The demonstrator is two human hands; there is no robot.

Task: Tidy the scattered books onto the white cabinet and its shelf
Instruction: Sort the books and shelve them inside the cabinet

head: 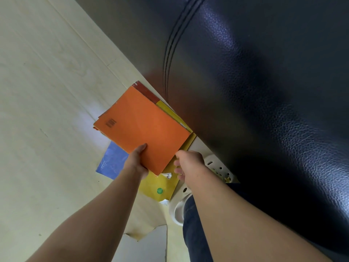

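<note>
Orange book [143, 127] tops a small stack close against the base of the black leather sofa [245, 91]. The left hand [137, 161] grasps the stack's near corner on the side away from the sofa, thumb pressed on the cover and fingers hidden beneath. The right hand [188, 163] sits at the stack's near edge on the sofa side with fingers curled downward. Whether it grips anything or only nears the edge cannot be told. A dark red book [146, 91] and a yellow cover [170, 110] stick out from under the orange one toward the sofa. A blue book [111, 161] lies on the pale wood floor [47, 91] farther out from the sofa, partly under the left wrist. A yellow book with a green round mark [156, 184] lies below the stack. A white perforated slipper [217, 167] rests right at the sofa's foot. The white cabinet is not in view. The stack looks unevenly squared and seems held mainly at one corner, so the lower books could slide out toward the sofa or fan apart if it tilts. The two books on the floor could easily be left behind.
</note>
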